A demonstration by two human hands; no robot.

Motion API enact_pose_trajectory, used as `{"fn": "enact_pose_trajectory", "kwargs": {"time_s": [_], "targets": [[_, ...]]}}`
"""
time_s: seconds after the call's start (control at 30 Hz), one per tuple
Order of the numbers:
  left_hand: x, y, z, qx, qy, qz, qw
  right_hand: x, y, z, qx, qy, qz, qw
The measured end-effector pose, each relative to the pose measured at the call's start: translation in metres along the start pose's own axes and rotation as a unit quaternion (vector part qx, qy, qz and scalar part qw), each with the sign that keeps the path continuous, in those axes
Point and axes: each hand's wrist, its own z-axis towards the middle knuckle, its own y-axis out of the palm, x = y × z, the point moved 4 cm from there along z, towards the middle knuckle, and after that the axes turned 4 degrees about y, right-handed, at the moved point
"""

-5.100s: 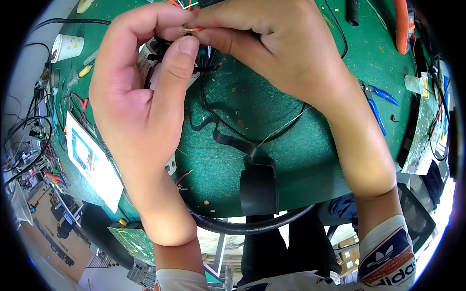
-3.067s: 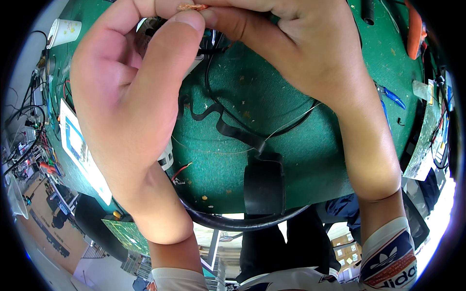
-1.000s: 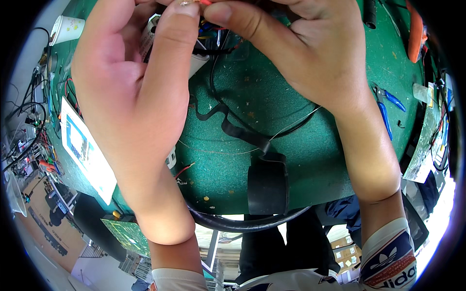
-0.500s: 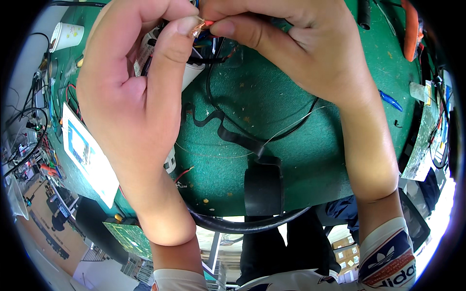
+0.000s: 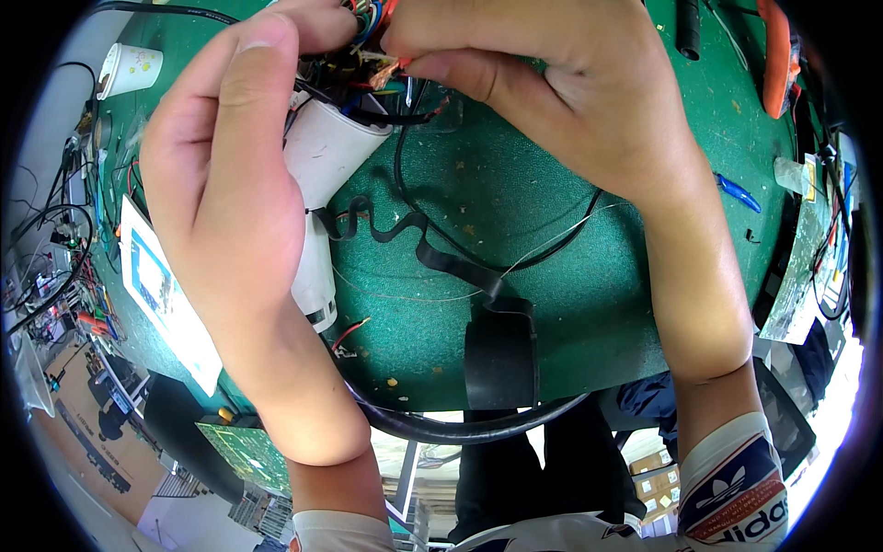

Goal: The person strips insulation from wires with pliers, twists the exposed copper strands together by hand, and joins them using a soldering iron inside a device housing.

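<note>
My right hand pinches a red wire with a frayed copper end between thumb and forefinger at the top centre. My left hand is curled beside the wire bundle, its thumb raised away from the copper, its forefinger at the wires; what its other fingers grip is hidden. Under the bundle lies a white plastic housing, partly behind my left hand, with a black flat ribbon running to a wide black piece near the front edge.
The green worktop holds a paper cup, a white card, blue-handled cutters, an orange tool and a black tube. Cluttered cables line both sides. A green circuit board sits below the left edge.
My left thumb has moved left, off the copper end, and the left hand has shifted aside, uncovering more of the wires and white housing. My right hand still pinches the wire.
</note>
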Motion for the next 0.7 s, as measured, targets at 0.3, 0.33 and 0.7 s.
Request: {"fn": "enact_pose_trajectory", "kwargs": {"time_s": [0.3, 0.33, 0.7], "targets": [[0.006, 0.000, -0.004, -0.104, 0.043, 0.097, 0.989, -0.007, 0.005, 0.001, -0.024, -0.031, -0.040, 0.998], [0.003, -0.004, 0.000, -0.127, 0.083, 0.134, 0.979, -0.006, 0.006, 0.000, -0.021, -0.032, -0.041, 0.998], [0.021, 0.020, -0.008, -0.055, 0.188, 0.244, 0.950, -0.015, 0.005, 0.006, -0.063, 0.097, -0.100, 0.988]]}}
